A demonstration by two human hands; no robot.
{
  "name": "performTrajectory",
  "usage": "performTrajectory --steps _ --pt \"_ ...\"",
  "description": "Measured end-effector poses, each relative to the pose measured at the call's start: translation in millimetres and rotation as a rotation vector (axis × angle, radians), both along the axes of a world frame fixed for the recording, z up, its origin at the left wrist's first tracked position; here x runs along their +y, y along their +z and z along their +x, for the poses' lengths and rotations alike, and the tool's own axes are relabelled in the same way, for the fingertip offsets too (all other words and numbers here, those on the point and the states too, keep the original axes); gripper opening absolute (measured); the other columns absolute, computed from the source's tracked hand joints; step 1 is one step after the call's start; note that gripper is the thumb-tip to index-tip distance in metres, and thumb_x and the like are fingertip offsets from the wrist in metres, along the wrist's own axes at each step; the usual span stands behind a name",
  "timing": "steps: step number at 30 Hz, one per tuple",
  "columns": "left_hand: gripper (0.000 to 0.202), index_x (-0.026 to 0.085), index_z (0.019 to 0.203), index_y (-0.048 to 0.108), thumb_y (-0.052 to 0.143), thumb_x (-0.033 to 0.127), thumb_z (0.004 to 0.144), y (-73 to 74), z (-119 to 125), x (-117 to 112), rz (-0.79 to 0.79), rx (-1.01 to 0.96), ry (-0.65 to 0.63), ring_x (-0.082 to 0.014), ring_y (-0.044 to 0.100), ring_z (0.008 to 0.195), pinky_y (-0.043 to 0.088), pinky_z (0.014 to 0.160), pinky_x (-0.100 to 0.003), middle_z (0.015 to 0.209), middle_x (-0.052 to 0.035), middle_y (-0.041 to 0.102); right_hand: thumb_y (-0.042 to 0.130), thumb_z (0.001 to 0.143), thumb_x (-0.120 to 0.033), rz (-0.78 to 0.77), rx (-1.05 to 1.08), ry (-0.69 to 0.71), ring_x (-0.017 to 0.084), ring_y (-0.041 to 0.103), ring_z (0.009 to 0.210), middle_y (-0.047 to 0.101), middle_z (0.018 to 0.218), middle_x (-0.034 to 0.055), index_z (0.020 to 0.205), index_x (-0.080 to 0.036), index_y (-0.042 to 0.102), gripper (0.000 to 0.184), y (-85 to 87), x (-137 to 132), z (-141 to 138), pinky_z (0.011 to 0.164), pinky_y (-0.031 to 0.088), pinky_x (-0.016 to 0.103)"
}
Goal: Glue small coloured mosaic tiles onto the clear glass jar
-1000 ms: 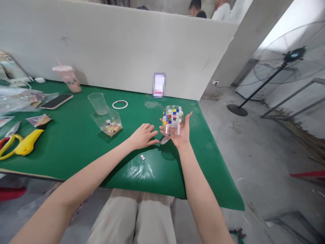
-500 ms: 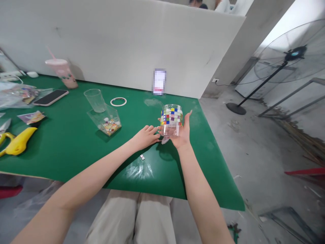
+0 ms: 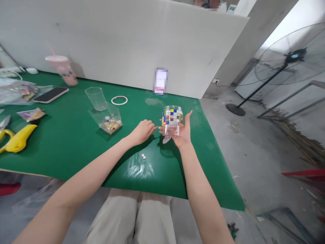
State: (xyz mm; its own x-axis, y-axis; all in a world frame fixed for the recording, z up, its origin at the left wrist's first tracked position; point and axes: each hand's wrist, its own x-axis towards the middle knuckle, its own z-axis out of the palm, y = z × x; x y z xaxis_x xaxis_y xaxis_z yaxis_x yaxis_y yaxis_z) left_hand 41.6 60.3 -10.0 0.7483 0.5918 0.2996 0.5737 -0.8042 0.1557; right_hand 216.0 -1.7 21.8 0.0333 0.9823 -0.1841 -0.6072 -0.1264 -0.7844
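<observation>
My right hand [image 3: 183,133] cups a clear plastic cup [image 3: 173,120] whose upper half is covered with small coloured mosaic tiles; it holds the cup just above the green table [image 3: 63,142]. Just left of the cup is my left hand [image 3: 142,131], fingers curled and pinched together, their tips close to the cup's base. A bit of clear film [image 3: 165,139] hangs under the cup. One small loose tile [image 3: 143,156] lies on the table in front of my left hand.
A clear box of coloured tiles [image 3: 108,120], an empty clear cup [image 3: 95,98] and a white ring [image 3: 119,100] sit further left. Phone [image 3: 50,94], pink drink cup [image 3: 61,69], yellow tool [image 3: 17,142] and bags lie at the left. A standing fan [image 3: 286,61] is on the right floor.
My left hand's fingers have curled from flat into a pinch beside the cup. The view has shifted slightly; the cup stays in my right hand.
</observation>
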Motion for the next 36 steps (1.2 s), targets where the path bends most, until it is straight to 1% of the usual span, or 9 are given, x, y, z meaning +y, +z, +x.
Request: performTrajectory --steps 4,7,9,13,16,19,25,29,36 --pt "0.043 0.020 0.071 0.042 0.011 0.028 0.101 22.1 -9.6 -7.5 -0.068 -0.203 0.088 -0.0147 0.048 0.066 0.042 0.068 -0.029 0.069 -0.0018 0.052 0.023 0.073 -0.087 0.003 -0.176 -0.091 0.028 0.070 0.065 0.071 0.073 0.0104 0.087 -0.020 0.069 0.082 -4.7 0.9 -2.2 0.059 0.058 0.045" --pt "0.040 0.022 0.068 0.036 0.018 0.036 0.101 31.8 -7.3 -24.5 -0.192 -0.489 0.073 -0.0140 0.047 0.065 0.042 0.066 -0.028 0.067 -0.0002 0.048 0.033 0.072 -0.085 -0.017 -0.250 -0.170 0.025 0.069 0.065 0.070 0.076 0.0083 0.094 -0.022 0.065 0.074 -9.3 2.0 -13.7 0.060 0.057 0.044" --pt "0.039 0.022 0.068 0.036 0.021 0.036 0.100 33.4 -3.6 -35.1 -0.148 -0.540 0.070 -0.0152 0.047 0.068 0.042 0.068 -0.030 0.068 -0.0012 0.048 0.041 0.072 -0.082 0.007 -0.263 -0.214 0.024 0.069 0.069 0.070 0.086 0.0076 0.099 -0.023 0.060 0.067 -12.8 2.1 -25.0 0.064 0.057 0.043" --pt "0.037 0.021 0.072 0.042 0.020 0.031 0.100 31.1 0.0 -45.4 0.099 -0.431 0.138 -0.0189 0.044 0.073 0.040 0.070 -0.034 0.074 -0.0049 0.050 0.054 0.071 -0.073 0.099 -0.271 -0.281 0.022 0.068 0.084 0.064 0.110 0.0064 0.108 -0.027 0.050 0.059 -21.4 1.3 -45.4 0.071 0.058 0.041" --pt "0.037 0.019 0.076 0.049 0.020 0.027 0.099 28.8 -0.3 -46.1 0.263 -0.309 0.200 -0.0210 0.044 0.072 0.039 0.070 -0.036 0.077 -0.0075 0.053 0.056 0.073 -0.069 0.142 -0.258 -0.312 0.022 0.065 0.096 0.060 0.115 0.0060 0.111 -0.028 0.046 0.057 -28.2 0.8 -53.4 0.075 0.057 0.039" --pt "0.037 0.017 0.079 0.053 0.023 0.025 0.098 26.8 -0.1 -46.2 0.348 -0.225 0.239 -0.0221 0.044 0.072 0.037 0.069 -0.036 0.077 -0.0085 0.054 0.055 0.075 -0.066 0.161 -0.261 -0.327 0.022 0.062 0.103 0.057 0.118 0.0066 0.114 -0.028 0.043 0.056 -32.9 0.4 -56.0 0.077 0.057 0.039" --pt "0.034 0.017 0.079 0.055 0.026 0.023 0.097 23.4 0.5 -47.2 0.399 -0.209 0.266 -0.0226 0.044 0.072 0.035 0.068 -0.035 0.077 -0.0086 0.054 0.053 0.078 -0.065 0.178 -0.266 -0.335 0.022 0.061 0.104 0.058 0.113 0.0059 0.114 -0.028 0.043 0.053 -33.9 0.1 -56.3 0.081 0.056 0.040" --pt "0.035 0.018 0.078 0.053 0.023 0.021 0.097 21.9 -0.4 -44.4 0.365 -0.259 0.284 -0.0224 0.044 0.072 0.036 0.069 -0.035 0.076 -0.0083 0.053 0.054 0.078 -0.064 0.188 -0.267 -0.350 0.020 0.062 0.100 0.058 0.113 0.0057 0.111 -0.027 0.045 0.051 -33.0 0.0 -57.3 0.083 0.055 0.040" --pt "0.035 0.018 0.077 0.051 0.022 0.023 0.098 17.6 -0.7 -39.2 0.346 -0.240 0.278 -0.0218 0.044 0.071 0.036 0.068 -0.035 0.076 -0.0074 0.053 0.056 0.079 -0.062 0.164 -0.223 -0.370 0.021 0.064 0.102 0.063 0.107 0.0031 0.108 -0.026 0.048 0.047 -33.8 -1.4 -59.0 0.091 0.052 0.043"
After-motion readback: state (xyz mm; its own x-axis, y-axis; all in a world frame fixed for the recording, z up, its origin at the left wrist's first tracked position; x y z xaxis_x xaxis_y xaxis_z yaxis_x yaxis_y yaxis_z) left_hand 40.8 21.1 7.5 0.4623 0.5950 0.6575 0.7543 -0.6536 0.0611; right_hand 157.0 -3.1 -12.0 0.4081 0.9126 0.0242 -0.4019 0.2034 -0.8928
